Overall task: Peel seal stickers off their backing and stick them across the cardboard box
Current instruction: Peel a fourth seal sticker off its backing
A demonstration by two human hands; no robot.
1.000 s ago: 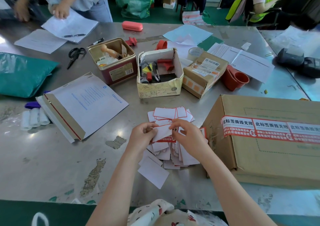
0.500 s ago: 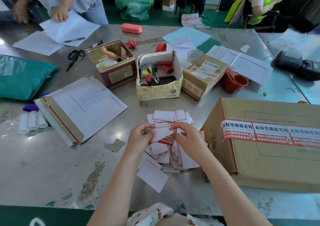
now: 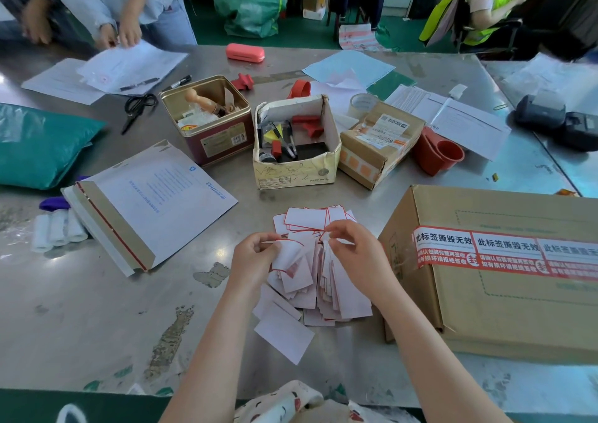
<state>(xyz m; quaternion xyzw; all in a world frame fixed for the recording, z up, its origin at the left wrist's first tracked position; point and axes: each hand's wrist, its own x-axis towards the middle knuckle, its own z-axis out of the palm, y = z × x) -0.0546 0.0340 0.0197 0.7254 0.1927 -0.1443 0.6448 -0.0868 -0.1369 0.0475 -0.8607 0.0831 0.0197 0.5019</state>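
Red-edged seal sticker (image 3: 293, 256) half-peeled above the counter (image 3: 97, 309), left hand (image 3: 255, 257) pinching its curled backing, right hand (image 3: 352, 254) pinching the freed corner, cardboard box (image 3: 504, 280) just right; risk: adhesive folding onto itself, or tearing if pulled unevenly.

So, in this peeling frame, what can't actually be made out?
Head view only.
- Sticker in the left hand and right hand: fingers cover the peel edge, so how far it is off its backing is unclear.
- Cardboard box: right end cut off by the frame edge.
- Seal stickers on box: row runs out of frame; rightmost one blurred.
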